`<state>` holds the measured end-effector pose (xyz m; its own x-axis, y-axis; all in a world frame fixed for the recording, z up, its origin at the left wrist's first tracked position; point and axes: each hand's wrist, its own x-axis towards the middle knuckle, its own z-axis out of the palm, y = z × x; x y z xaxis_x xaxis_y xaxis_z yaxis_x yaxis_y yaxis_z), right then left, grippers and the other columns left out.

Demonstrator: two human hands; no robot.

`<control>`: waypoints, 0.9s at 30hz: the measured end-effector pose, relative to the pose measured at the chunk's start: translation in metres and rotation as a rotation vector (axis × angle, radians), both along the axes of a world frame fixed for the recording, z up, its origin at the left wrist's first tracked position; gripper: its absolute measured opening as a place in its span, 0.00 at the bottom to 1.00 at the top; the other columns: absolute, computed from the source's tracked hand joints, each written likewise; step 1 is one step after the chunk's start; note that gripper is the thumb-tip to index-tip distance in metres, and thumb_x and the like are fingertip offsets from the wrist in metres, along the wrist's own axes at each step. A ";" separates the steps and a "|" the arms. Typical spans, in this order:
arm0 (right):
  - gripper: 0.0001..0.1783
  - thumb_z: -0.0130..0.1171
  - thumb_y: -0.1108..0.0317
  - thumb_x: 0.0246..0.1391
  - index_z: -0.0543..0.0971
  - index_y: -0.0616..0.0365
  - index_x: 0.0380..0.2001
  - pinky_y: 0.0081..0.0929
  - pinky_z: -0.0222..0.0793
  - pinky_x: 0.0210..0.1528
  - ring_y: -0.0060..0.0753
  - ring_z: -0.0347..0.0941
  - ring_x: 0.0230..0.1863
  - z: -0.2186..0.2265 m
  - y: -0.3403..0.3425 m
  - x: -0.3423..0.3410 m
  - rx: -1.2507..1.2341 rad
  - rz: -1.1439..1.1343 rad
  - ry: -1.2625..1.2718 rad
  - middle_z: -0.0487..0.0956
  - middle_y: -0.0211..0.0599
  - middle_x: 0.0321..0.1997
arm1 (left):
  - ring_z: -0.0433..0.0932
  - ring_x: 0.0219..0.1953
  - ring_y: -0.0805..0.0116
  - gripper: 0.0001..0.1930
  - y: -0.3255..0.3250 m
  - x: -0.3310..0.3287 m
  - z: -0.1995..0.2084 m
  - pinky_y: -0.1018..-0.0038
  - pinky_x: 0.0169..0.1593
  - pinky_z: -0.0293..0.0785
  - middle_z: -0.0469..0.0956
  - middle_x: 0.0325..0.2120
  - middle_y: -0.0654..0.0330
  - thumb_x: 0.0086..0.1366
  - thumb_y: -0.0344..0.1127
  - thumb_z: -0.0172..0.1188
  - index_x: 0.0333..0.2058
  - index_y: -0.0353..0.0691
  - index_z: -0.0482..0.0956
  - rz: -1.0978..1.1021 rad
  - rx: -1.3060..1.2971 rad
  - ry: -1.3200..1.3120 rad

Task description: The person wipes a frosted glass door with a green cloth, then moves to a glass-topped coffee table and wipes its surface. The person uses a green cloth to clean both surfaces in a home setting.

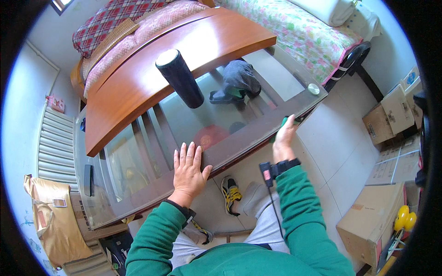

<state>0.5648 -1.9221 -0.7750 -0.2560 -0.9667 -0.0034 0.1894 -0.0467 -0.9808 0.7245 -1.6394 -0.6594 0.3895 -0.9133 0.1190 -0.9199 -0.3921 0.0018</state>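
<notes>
My left hand (189,172) lies flat, fingers spread, on the near edge of a glass-topped table (239,138). My right hand (284,140) is at the table's right front edge. It is closed round something green (279,129) that shows on both sides of the fingers; its kind is mostly hidden. Beyond the hands, a tall dark cylinder (182,80) with a pale round top stands on the table. To its right rests a crumpled grey cloth item (241,77) with a bit of green in it. Each wrist wears a black band; a cable runs from the right one.
A curved wooden panel (193,50) spans the table's far part. Behind are a bed with pink covers (156,20) and one with a floral cover (294,41). Cardboard boxes (368,221) line the right. A radiator (57,142) and tan bag (57,221) are left.
</notes>
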 end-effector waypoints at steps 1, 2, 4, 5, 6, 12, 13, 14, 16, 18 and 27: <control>0.28 0.44 0.53 0.65 0.66 0.72 0.53 0.37 0.65 0.54 0.47 0.71 0.50 -0.001 0.016 0.010 -0.041 -0.033 0.015 0.73 0.55 0.52 | 0.48 0.69 0.52 0.35 0.000 0.000 0.000 0.53 0.69 0.38 0.56 0.65 0.53 0.62 0.55 0.53 0.62 0.42 0.62 0.001 0.004 -0.005; 0.28 0.44 0.55 0.65 0.64 0.73 0.54 0.38 0.63 0.56 0.48 0.69 0.53 -0.001 0.031 0.019 -0.035 -0.014 -0.033 0.71 0.57 0.54 | 0.48 0.69 0.52 0.35 0.000 0.000 -0.001 0.53 0.69 0.38 0.56 0.65 0.53 0.62 0.55 0.52 0.62 0.42 0.61 0.004 0.012 -0.013; 0.28 0.44 0.57 0.65 0.61 0.73 0.56 0.40 0.58 0.61 0.51 0.66 0.57 0.000 0.066 0.037 -0.102 -0.035 -0.027 0.68 0.59 0.58 | 0.48 0.69 0.52 0.34 0.000 0.000 -0.001 0.53 0.69 0.38 0.56 0.65 0.53 0.62 0.55 0.52 0.62 0.42 0.62 0.002 0.007 -0.009; 0.28 0.44 0.58 0.66 0.60 0.74 0.57 0.39 0.58 0.61 0.52 0.66 0.56 0.003 0.085 0.044 -0.121 -0.012 -0.016 0.68 0.60 0.57 | 0.48 0.69 0.52 0.34 0.000 0.000 -0.001 0.53 0.69 0.38 0.56 0.65 0.53 0.62 0.55 0.52 0.62 0.42 0.62 0.000 0.002 -0.017; 0.31 0.44 0.58 0.65 0.56 0.74 0.60 0.40 0.55 0.63 0.53 0.63 0.59 0.006 0.104 0.047 -0.107 0.059 0.002 0.65 0.62 0.59 | 0.48 0.69 0.52 0.34 0.000 0.000 -0.001 0.53 0.69 0.38 0.56 0.65 0.53 0.62 0.55 0.52 0.62 0.42 0.62 0.003 0.005 -0.013; 0.31 0.45 0.56 0.65 0.54 0.69 0.61 0.37 0.55 0.62 0.48 0.63 0.59 0.025 0.165 0.052 -0.031 0.275 0.118 0.65 0.54 0.60 | 0.49 0.68 0.52 0.34 0.001 0.001 -0.002 0.54 0.69 0.39 0.57 0.64 0.53 0.62 0.55 0.53 0.61 0.42 0.63 0.005 -0.015 -0.001; 0.29 0.45 0.57 0.65 0.56 0.68 0.60 0.37 0.57 0.61 0.46 0.65 0.58 0.025 0.161 0.043 0.005 0.377 0.105 0.67 0.52 0.58 | 0.49 0.68 0.52 0.34 0.001 0.001 -0.002 0.54 0.69 0.39 0.58 0.64 0.53 0.62 0.55 0.53 0.61 0.42 0.63 0.003 -0.021 0.001; 0.27 0.45 0.57 0.66 0.58 0.67 0.59 0.36 0.59 0.60 0.44 0.66 0.56 0.026 0.154 0.033 0.041 0.479 0.093 0.69 0.50 0.57 | 0.50 0.68 0.52 0.34 0.001 0.001 -0.002 0.54 0.69 0.40 0.58 0.64 0.53 0.62 0.55 0.53 0.61 0.42 0.64 0.005 -0.018 0.004; 0.21 0.45 0.59 0.66 0.65 0.65 0.54 0.33 0.63 0.54 0.37 0.70 0.49 0.025 0.137 0.023 0.193 0.491 -0.012 0.74 0.43 0.49 | 0.50 0.68 0.51 0.33 0.001 0.001 -0.002 0.55 0.70 0.40 0.58 0.64 0.52 0.61 0.53 0.54 0.61 0.39 0.63 -0.008 -0.036 0.018; 0.21 0.45 0.55 0.66 0.71 0.65 0.46 0.32 0.67 0.48 0.34 0.71 0.41 0.026 0.119 0.014 0.236 0.469 -0.004 0.76 0.39 0.41 | 0.50 0.68 0.51 0.34 0.001 0.002 -0.002 0.55 0.70 0.40 0.58 0.64 0.51 0.60 0.51 0.55 0.60 0.38 0.63 -0.014 -0.043 0.018; 0.30 0.43 0.45 0.64 0.74 0.68 0.42 0.48 0.68 0.44 0.62 0.73 0.39 0.031 0.095 -0.008 0.051 0.379 0.672 0.77 0.56 0.36 | 0.50 0.68 0.52 0.33 0.002 0.001 -0.003 0.55 0.70 0.40 0.59 0.63 0.52 0.60 0.53 0.54 0.60 0.39 0.64 -0.010 -0.080 0.023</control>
<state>0.5567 -1.8266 -0.7436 0.1294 -0.9915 -0.0112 -0.4529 -0.0490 -0.8902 0.7253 -1.6371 -0.6621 0.3842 -0.9049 0.1830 -0.9230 -0.3809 0.0544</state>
